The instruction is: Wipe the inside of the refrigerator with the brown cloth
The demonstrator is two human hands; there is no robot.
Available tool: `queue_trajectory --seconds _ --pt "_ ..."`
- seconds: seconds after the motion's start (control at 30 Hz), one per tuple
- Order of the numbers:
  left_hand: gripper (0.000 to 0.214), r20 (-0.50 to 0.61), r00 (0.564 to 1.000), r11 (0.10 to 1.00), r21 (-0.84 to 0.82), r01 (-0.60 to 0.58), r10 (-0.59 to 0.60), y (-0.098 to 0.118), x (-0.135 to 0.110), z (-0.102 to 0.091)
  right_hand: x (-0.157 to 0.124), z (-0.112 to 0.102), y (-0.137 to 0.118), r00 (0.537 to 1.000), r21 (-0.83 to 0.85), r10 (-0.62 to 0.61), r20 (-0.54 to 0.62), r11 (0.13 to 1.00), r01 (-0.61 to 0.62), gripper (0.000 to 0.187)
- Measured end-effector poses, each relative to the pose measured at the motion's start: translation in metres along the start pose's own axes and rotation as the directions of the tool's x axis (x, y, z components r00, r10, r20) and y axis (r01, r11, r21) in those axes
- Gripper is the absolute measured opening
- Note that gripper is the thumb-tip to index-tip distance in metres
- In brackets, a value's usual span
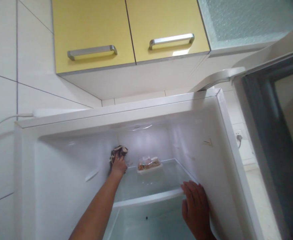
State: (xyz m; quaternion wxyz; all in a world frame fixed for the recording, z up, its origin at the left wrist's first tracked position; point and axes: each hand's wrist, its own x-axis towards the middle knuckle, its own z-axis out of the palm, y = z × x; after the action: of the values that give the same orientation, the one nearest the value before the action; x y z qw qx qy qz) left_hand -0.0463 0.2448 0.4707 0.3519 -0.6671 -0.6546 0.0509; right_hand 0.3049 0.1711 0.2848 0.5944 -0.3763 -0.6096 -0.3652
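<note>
Inside an open fridge, my left hand (118, 165) reaches to the back left corner, its fingers pressed on a crumpled dark and cream patterned cloth (121, 150). The cloth lies against the fridge wall, and part of it is hidden by the hand. My right hand (195, 201) is at the right end of the glass shelf (159, 185), with fingers over the front edge and the thumb lower down. Toward the back of that shelf sits a white tray of food (149, 165) under clear wrap, to the right of my left hand.
The fridge door (269, 143) stands swung out on the right. A lower glass shelf (146, 230) with a small dark spot lies beneath. Yellow cupboards (93, 30) with metal handles hang above the fridge. A plug in a wall socket (238, 136) shows behind the door gap.
</note>
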Motion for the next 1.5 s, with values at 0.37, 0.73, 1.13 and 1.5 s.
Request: queue_trajectory --seconds 0.37,0.73,1.13,1.5 --pt "0.032 0.016 0.999 0.999 0.007 -0.038 0.037 0.020 -0.119 -0.073 -0.001 -0.008 0.000 0.999 0.043 -0.011 0.039 0.999 0.010 0.050" --pt "0.042 -0.012 0.998 0.995 -0.077 0.064 -0.065 -0.003 -0.252 -0.145 -0.002 -0.015 0.001 0.998 0.062 -0.025 0.062 0.998 0.021 0.056" --pt "0.034 -0.234 0.971 0.997 0.047 0.059 -0.047 -0.037 -0.173 -0.185 0.001 -0.017 0.001 0.997 0.078 -0.014 0.081 0.997 0.008 0.056" --pt "0.032 -0.160 0.986 0.999 -0.029 0.038 -0.043 -0.039 -0.058 -0.117 -0.003 -0.008 0.008 0.995 0.029 -0.094 0.021 0.995 0.094 0.051"
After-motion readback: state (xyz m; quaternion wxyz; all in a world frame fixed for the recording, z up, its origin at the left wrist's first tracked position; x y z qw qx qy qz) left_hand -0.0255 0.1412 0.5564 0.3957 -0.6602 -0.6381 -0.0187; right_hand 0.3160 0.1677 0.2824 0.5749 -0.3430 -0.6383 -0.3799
